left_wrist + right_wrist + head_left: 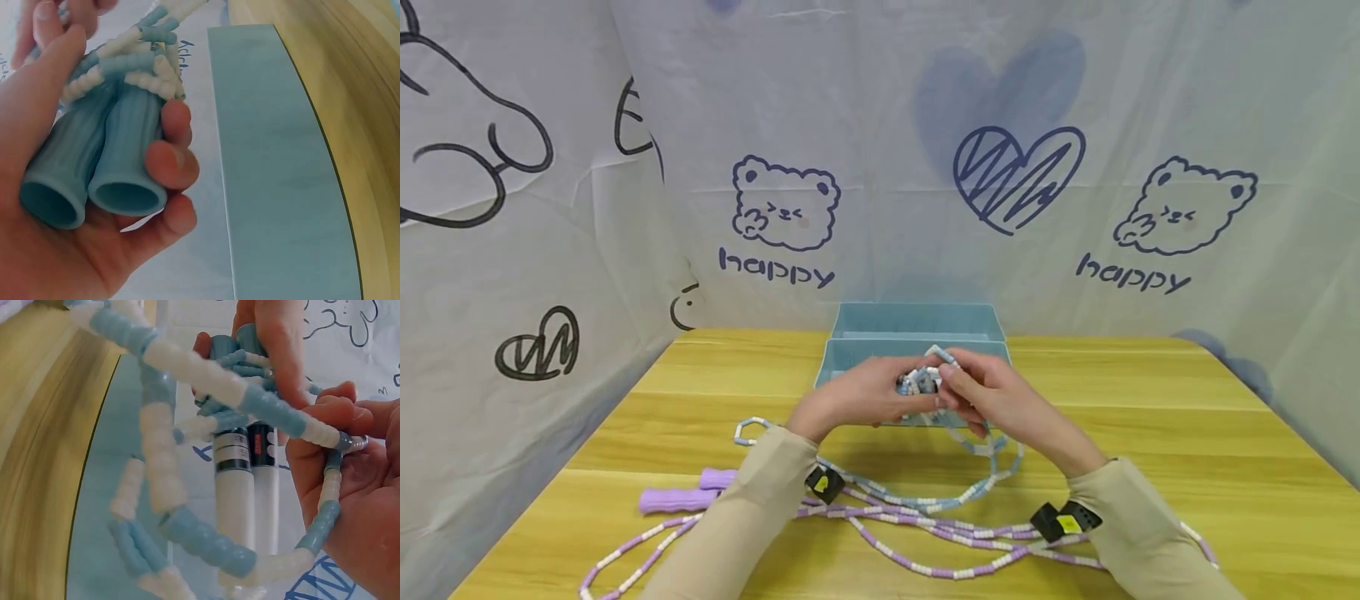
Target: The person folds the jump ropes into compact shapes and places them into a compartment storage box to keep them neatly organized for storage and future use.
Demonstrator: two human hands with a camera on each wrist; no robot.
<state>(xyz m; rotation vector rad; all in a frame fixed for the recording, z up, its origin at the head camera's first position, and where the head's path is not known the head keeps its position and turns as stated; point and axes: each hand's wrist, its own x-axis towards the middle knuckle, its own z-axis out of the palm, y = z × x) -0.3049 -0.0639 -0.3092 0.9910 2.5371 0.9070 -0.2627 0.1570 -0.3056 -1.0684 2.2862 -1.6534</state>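
Observation:
My left hand [865,389] grips a pair of blue jump rope handles [131,134] side by side, fingers curled round them. White and blue beaded rope [128,62] is wound round these handles. In the right wrist view, their other ends show white sections [234,494] with dark bands. My right hand [1000,393], just to the right, pinches a strand of the same beaded rope [322,432] between thumb and fingers. Loose loops of it hang below the hands and trail across the table to the left.
A light blue open box [850,356] stands behind the hands, partly hidden by them. A purple and white beaded jump rope [917,567] lies across the wooden table [1112,392], its purple handles [677,500] at the left. Printed cloth [880,233] hangs behind the table.

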